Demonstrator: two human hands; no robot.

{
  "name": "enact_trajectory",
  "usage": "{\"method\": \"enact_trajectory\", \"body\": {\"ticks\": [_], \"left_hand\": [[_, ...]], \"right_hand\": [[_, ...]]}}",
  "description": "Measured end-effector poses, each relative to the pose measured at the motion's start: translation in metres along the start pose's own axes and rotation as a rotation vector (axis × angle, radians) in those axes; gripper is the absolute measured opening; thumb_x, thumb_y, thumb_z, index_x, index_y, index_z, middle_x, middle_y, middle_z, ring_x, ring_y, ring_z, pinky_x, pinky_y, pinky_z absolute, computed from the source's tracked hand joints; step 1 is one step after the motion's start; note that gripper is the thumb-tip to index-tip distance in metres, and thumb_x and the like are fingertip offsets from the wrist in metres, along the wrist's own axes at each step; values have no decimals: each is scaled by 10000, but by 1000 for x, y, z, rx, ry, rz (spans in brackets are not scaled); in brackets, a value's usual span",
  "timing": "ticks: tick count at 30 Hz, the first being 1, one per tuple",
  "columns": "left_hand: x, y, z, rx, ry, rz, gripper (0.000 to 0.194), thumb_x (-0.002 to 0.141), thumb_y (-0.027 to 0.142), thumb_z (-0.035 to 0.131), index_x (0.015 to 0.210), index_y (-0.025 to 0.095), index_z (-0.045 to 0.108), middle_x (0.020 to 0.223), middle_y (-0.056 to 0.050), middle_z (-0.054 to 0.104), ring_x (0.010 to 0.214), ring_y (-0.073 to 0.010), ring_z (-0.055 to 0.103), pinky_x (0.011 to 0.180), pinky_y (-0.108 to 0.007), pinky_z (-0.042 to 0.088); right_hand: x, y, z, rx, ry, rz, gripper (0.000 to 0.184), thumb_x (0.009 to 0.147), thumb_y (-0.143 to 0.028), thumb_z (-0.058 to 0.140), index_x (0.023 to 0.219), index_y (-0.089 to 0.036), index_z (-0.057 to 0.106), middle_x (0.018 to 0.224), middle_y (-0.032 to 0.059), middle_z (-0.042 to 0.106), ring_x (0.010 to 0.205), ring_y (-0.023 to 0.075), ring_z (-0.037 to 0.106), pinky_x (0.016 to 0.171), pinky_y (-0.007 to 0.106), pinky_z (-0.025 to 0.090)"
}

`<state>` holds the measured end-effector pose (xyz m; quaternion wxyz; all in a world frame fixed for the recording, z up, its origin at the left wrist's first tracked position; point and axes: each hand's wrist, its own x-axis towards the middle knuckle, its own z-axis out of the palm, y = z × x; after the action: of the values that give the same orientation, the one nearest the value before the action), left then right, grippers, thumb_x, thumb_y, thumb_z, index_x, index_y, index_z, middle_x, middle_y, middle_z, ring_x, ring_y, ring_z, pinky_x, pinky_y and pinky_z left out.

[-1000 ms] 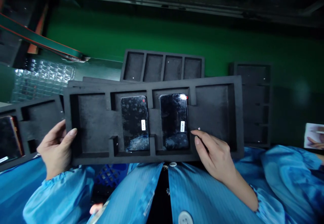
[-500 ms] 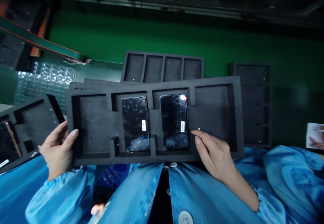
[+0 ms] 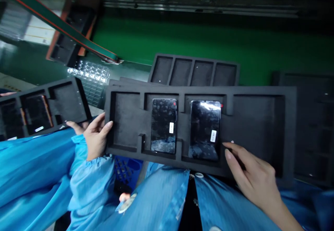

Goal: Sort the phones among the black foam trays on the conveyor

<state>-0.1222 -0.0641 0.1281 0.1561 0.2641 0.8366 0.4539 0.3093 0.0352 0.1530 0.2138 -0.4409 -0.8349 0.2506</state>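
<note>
Black foam tray (image 3: 257, 91), held across the body, with left smartphone (image 3: 164, 125) and right smartphone (image 3: 205, 130) seated in its middle recesses; left hand (image 3: 96, 137) closed on its left end, right hand (image 3: 250, 177) curled over its near edge; apparently a carrying step, calling for level support.

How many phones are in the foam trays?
3 clearly: a phone and a phone in the held foam tray, and a phone in the left tray; its dark end slot may hold another.
</note>
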Motion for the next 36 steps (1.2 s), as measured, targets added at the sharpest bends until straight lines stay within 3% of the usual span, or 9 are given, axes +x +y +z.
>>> {"method": "enact_trajectory", "body": {"ticks": [3,9,12,21,28,36], "left_hand": [[-3,12,6,-55,36,-23,592,556,324,839,1079,109,665,920,-105,690,845,-161,661,979,-340,481],[-10,25,13,-163,21,48,527,575,333,839,1023,105,679,921,-80,697,846,-147,664,1078,-327,385],[-11,27,14,-171,32,38,517,574,301,838,1023,98,679,960,-97,688,866,-164,660,1056,-341,413],[-10,22,13,-210,18,-28,587,543,325,852,1060,116,670,992,-91,691,897,-173,662,801,-216,556],[-11,18,12,-252,-12,-39,567,576,278,841,1088,117,657,1018,-89,685,887,-139,663,782,-143,532],[-11,15,12,-246,-16,-26,546,594,276,830,1094,139,659,1061,-86,673,934,-160,653,820,-181,532]], "right_hand": [[1,2,0,-8,0,2,212,976,-290,466,1083,-142,573,941,35,621,745,121,616,695,219,466],[1,2,0,-57,-9,-1,206,974,-289,480,1068,-133,576,937,23,618,722,90,603,717,178,463],[1,2,0,-63,-10,-19,203,979,-287,467,1048,-127,571,928,26,619,734,90,608,735,170,460],[-1,2,0,-76,-39,39,206,977,-282,455,1081,-151,574,971,18,622,738,102,617,733,187,473],[1,-1,-1,-80,-44,31,208,987,-264,426,1064,-137,571,938,27,624,738,104,624,731,182,484],[3,-2,-1,-102,-18,15,208,987,-253,412,1048,-139,576,932,26,630,724,109,624,698,188,489]]}}
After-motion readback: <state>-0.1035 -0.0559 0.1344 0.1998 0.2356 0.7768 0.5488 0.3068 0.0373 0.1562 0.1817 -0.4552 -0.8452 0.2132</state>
